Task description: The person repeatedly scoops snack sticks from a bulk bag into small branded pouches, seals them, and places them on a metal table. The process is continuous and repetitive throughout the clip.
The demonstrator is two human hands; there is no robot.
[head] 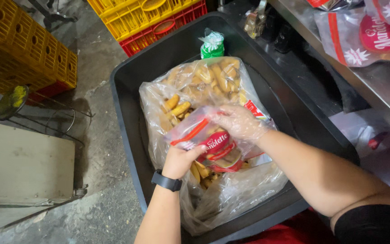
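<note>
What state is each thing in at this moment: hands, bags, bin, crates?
Left hand: bare, gripping the small packet from below.
Right hand: in a clear glove, fingers at the packet's mouth.
Small packet: held open over the large bag, partly filled.
Large clear bag: open, holding finger-shaped biscuits.
Black bin: lidless, holding the large bag.
Crates: stacked.
Packets on counter: lying flat.
</note>
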